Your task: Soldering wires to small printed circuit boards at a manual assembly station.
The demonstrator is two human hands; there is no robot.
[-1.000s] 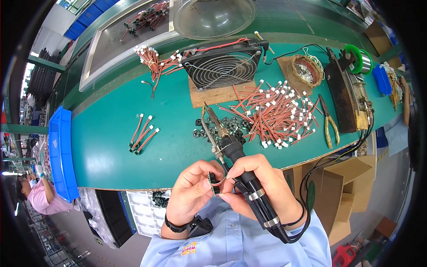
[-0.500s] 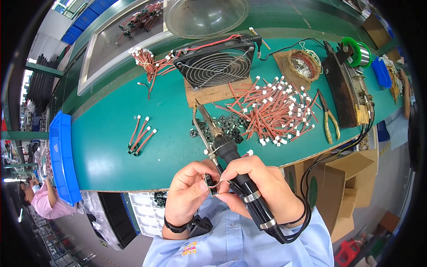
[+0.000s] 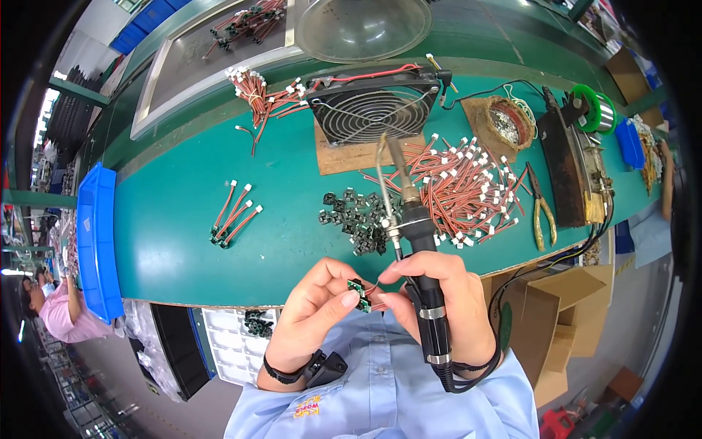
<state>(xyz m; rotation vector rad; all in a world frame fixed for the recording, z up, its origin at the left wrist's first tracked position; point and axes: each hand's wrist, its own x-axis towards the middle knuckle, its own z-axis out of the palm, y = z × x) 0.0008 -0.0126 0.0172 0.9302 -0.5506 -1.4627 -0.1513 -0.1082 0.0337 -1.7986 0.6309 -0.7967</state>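
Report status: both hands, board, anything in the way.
Left hand pinching green circuit board. Right hand gripping soldering iron, fingertips at red wires. Iron partly hides wire pile.

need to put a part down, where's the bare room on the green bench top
Bare: between the blue bin and the wired boards, and between those boards and the black components. Crowded: right of the components, with connector cables and pliers packed close; the soldering iron hangs over the cables' left edge.

The board (image 3: 360, 293) is green, the iron handle (image 3: 434, 325) black.
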